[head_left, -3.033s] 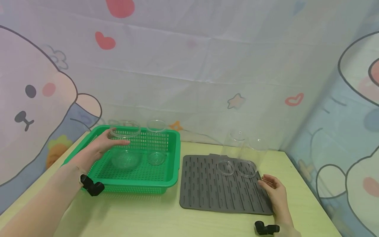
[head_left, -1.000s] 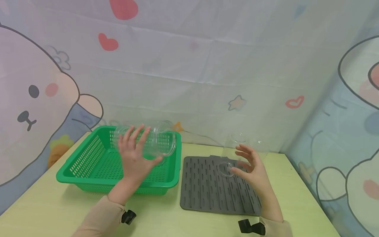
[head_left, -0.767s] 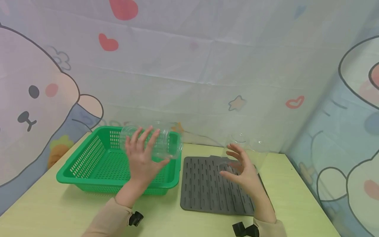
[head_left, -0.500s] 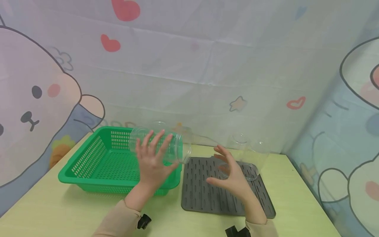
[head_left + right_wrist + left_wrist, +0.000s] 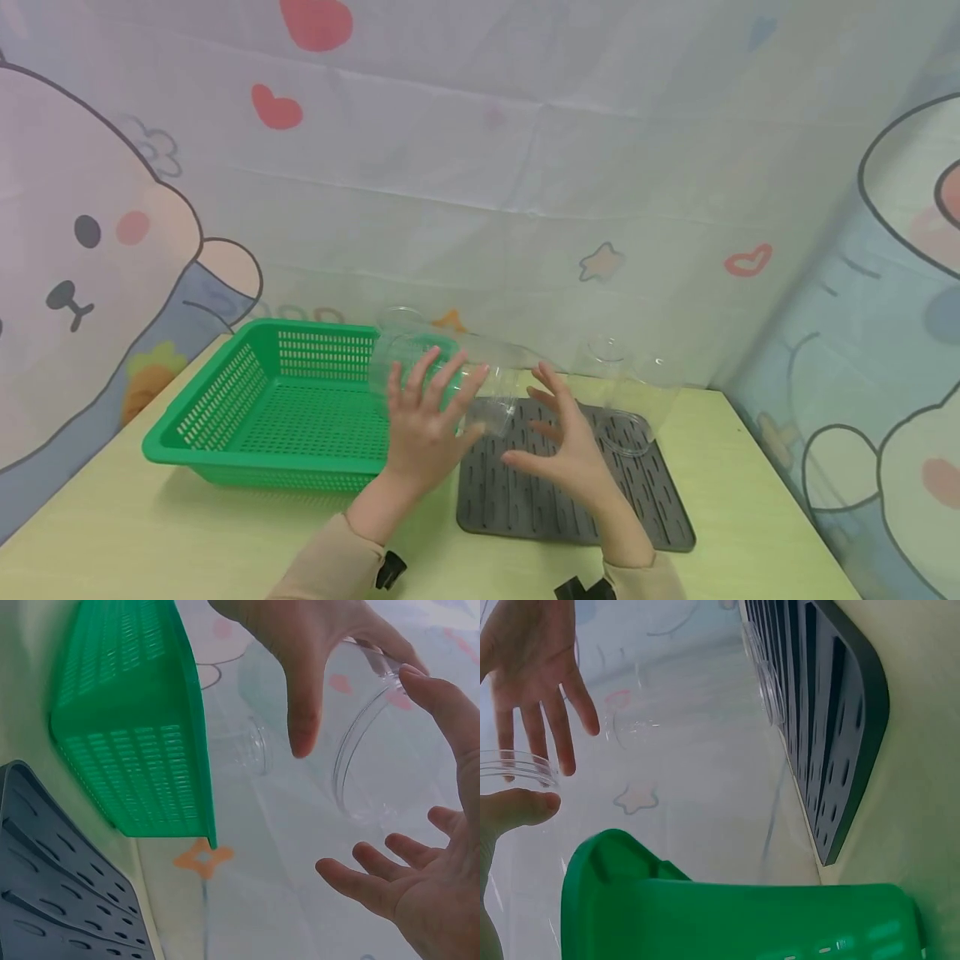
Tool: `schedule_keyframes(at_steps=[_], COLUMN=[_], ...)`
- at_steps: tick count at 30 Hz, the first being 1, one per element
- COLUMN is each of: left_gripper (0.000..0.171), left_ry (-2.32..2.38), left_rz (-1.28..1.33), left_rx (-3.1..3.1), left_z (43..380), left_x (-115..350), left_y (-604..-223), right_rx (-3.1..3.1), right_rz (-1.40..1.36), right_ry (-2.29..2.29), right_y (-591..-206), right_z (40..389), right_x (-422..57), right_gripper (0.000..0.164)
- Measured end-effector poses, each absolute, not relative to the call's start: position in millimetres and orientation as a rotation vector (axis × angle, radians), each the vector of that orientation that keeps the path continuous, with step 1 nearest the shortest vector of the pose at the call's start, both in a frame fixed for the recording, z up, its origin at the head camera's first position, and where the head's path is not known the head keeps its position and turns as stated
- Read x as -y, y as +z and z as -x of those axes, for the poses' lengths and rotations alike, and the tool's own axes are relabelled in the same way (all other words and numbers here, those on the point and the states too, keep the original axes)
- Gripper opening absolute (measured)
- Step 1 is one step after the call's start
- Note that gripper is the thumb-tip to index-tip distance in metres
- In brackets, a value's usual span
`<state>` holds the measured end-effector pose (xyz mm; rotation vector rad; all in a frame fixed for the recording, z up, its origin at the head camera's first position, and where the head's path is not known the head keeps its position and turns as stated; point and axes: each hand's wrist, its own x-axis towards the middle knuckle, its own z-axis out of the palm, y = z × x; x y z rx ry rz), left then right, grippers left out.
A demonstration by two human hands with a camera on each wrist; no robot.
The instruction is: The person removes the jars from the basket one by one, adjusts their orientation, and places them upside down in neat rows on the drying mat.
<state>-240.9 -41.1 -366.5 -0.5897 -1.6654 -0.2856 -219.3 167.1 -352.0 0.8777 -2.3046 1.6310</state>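
Observation:
My left hand (image 5: 426, 437) holds a large clear jar (image 5: 498, 400) on its side, its rimmed mouth to the right, between the green basket (image 5: 255, 457) and the dark grey ribbed mat (image 5: 517, 508). My right hand (image 5: 573, 458) hovers over the mat, fingers spread beside the jar's mouth. In the right wrist view the right thumb (image 5: 431, 694) overlaps the jar's rim; I cannot tell if it touches. Another clear jar (image 5: 401, 313) stands in the basket, mostly hidden behind the held one. Two clear jars stand on the mat: one (image 5: 637, 417) at right, one (image 5: 603, 350) partly behind my right hand.
Basket and mat lie side by side on a pale yellow table (image 5: 247, 533). Close behind the table hangs a printed cloth backdrop (image 5: 465, 167), which also covers the sides. Bare tabletop shows in front of the basket and right of the mat.
My left hand has lifted the jar from the basket, tipped it sideways and carried it right. My right hand has moved left from the mat's right edge to near the jar's mouth.

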Motion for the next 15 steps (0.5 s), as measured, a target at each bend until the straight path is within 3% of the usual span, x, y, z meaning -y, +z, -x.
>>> schedule_keyframes(at_steps=[15], left_gripper=[0.096], left_ry=[-0.193], left_rz=[0.643], left_rx=[1.633], left_z=[235.4], left_x=[23.3], left_y=[-377.6], right_rx=[2.266], right_rz=[-0.773], right_ry=[1.767], right_y=[-351.3], right_z=[218.1], right_x=[-162.1], right_gripper=[0.105])
